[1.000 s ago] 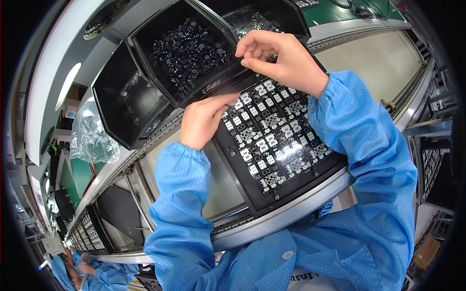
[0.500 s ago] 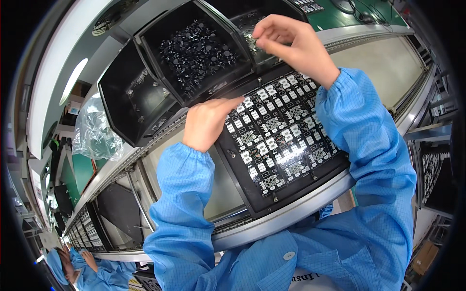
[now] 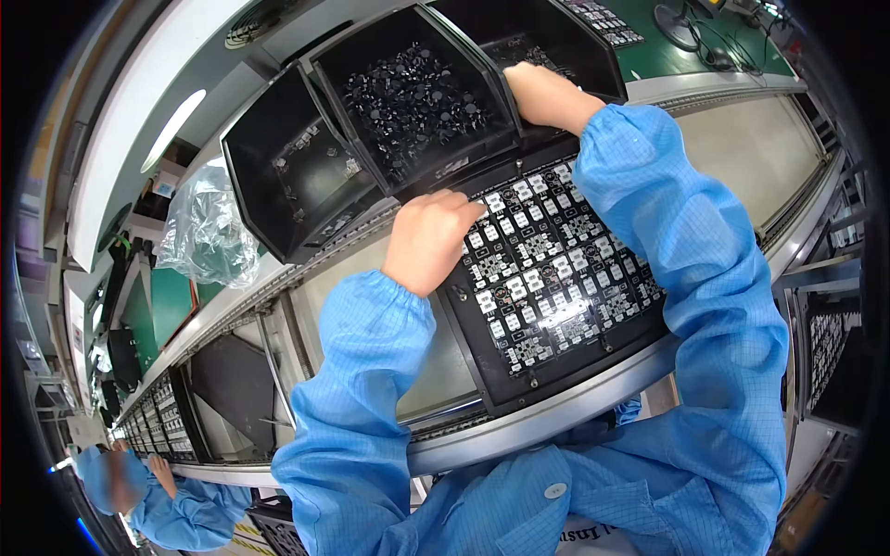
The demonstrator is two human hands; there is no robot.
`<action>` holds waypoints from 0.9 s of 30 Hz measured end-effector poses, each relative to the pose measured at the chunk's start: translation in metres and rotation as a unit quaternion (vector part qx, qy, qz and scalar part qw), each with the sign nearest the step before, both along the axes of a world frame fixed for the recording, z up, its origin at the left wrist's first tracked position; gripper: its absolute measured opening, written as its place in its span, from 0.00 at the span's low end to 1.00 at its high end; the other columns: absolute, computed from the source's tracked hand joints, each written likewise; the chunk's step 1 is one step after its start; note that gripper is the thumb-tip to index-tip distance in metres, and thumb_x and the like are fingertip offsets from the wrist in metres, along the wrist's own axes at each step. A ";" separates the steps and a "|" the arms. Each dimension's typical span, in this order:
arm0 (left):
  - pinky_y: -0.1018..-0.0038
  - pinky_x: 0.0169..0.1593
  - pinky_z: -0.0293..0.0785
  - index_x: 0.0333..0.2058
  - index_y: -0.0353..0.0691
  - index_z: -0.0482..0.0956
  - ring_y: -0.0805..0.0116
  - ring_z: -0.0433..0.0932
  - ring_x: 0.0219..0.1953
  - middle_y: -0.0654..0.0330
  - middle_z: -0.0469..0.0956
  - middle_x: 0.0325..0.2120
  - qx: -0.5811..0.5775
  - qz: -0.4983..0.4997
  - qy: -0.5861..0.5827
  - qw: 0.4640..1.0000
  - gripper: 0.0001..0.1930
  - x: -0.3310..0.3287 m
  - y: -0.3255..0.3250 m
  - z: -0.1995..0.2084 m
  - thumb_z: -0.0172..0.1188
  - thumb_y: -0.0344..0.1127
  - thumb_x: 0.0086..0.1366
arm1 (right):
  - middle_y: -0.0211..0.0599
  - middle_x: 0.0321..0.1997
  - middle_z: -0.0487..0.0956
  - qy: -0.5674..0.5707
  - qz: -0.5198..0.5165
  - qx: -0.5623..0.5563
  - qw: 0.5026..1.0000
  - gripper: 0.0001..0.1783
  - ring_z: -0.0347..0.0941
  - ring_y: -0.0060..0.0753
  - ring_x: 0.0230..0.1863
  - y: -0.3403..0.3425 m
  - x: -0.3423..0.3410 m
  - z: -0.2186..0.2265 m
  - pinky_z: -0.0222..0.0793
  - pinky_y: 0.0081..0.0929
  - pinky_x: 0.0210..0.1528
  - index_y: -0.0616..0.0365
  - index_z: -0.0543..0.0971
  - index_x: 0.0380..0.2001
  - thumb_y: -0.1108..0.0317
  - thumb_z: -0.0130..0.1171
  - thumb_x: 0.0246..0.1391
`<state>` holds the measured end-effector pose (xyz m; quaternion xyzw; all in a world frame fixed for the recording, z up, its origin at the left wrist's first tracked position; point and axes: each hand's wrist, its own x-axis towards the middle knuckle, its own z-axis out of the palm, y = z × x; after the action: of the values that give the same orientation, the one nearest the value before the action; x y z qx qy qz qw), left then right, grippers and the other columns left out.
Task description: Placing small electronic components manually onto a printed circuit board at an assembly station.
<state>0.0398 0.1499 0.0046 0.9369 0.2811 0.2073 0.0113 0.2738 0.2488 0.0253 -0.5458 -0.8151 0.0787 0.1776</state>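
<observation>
Right hand (image 3: 547, 93) digs into the far black bin (image 3: 556, 42), fingers hidden so can't tell its grip, left hand (image 3: 428, 241) curled on the circuit panel (image 3: 547, 278); those tiny parts (image 3: 413, 93) look light, fiddly, pinch-by-edges stuff.

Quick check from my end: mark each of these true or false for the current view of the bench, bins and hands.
1. The right hand reaches into a black plastic parts bin. True.
2. The left hand rests at the edge of the black tray of small white and black components. True.
3. The middle black bin is empty. False: it holds a heap of small dark parts.
4. The crumpled clear plastic bag lies on the tray. False: it sits far left, beside the bins.
5. Both sleeves are blue. True.
</observation>
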 end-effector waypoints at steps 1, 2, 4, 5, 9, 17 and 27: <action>0.64 0.32 0.74 0.29 0.40 0.79 0.58 0.77 0.30 0.59 0.76 0.22 0.003 0.018 0.017 1.000 0.09 0.003 -0.001 0.001 0.56 0.23 0.48 | 0.55 0.33 0.78 -0.031 -0.027 0.040 0.998 0.07 0.75 0.59 0.38 -0.006 -0.001 0.005 0.72 0.43 0.38 0.64 0.78 0.31 0.74 0.57 0.47; 0.64 0.33 0.74 0.27 0.40 0.78 0.59 0.77 0.30 0.60 0.75 0.21 0.007 0.034 0.033 0.999 0.08 0.008 -0.001 0.004 0.54 0.23 0.45 | 0.54 0.32 0.78 -0.017 -0.007 0.073 0.997 0.07 0.75 0.58 0.37 -0.006 0.005 0.006 0.72 0.43 0.38 0.64 0.78 0.31 0.73 0.58 0.46; 0.65 0.32 0.74 0.25 0.41 0.77 0.59 0.76 0.30 0.60 0.75 0.21 0.034 0.043 0.012 0.998 0.05 0.017 0.003 0.015 0.55 0.26 0.48 | 0.52 0.30 0.79 0.000 -0.008 0.066 0.998 0.08 0.76 0.54 0.35 -0.003 0.015 0.007 0.73 0.40 0.38 0.64 0.80 0.29 0.71 0.60 0.45; 0.64 0.32 0.74 0.26 0.42 0.78 0.59 0.76 0.30 0.60 0.75 0.21 0.059 0.054 -0.012 0.997 0.05 0.024 0.006 0.026 0.55 0.27 0.49 | 0.49 0.31 0.80 0.004 -0.016 0.074 0.997 0.08 0.77 0.51 0.36 -0.001 0.021 0.004 0.73 0.39 0.39 0.60 0.81 0.31 0.70 0.60 0.47; 0.65 0.43 0.74 0.35 0.41 0.81 0.57 0.76 0.39 0.57 0.78 0.30 0.093 0.129 -0.045 0.986 0.08 0.024 0.053 0.042 0.54 0.30 0.59 | 0.46 0.31 0.81 0.038 0.035 0.152 0.987 0.08 0.78 0.45 0.33 0.008 0.035 -0.005 0.74 0.31 0.38 0.64 0.81 0.33 0.72 0.60 0.49; 0.63 0.42 0.76 0.33 0.43 0.84 0.53 0.80 0.38 0.53 0.81 0.33 -0.022 0.274 0.097 0.957 0.07 0.038 0.084 0.029 0.64 0.32 0.53 | 0.33 0.29 0.81 0.170 -0.025 0.011 0.985 0.08 0.78 0.24 0.31 -0.013 0.049 0.002 0.74 0.21 0.36 0.61 0.80 0.37 0.70 0.59 0.55; 0.61 0.40 0.77 0.31 0.36 0.81 0.52 0.81 0.34 0.49 0.81 0.28 -0.042 0.278 0.018 0.959 0.09 0.036 0.085 0.023 0.58 0.35 0.56 | 0.30 0.23 0.79 0.244 0.203 -0.243 0.917 0.04 0.73 0.17 0.22 -0.157 -0.047 -0.014 0.70 0.17 0.26 0.62 0.81 0.29 0.74 0.64 0.48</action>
<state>0.0757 0.2348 0.0281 0.8239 0.5393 0.1736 -0.0121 0.2268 0.0915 0.0112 -0.3584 -0.7957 0.4392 0.2133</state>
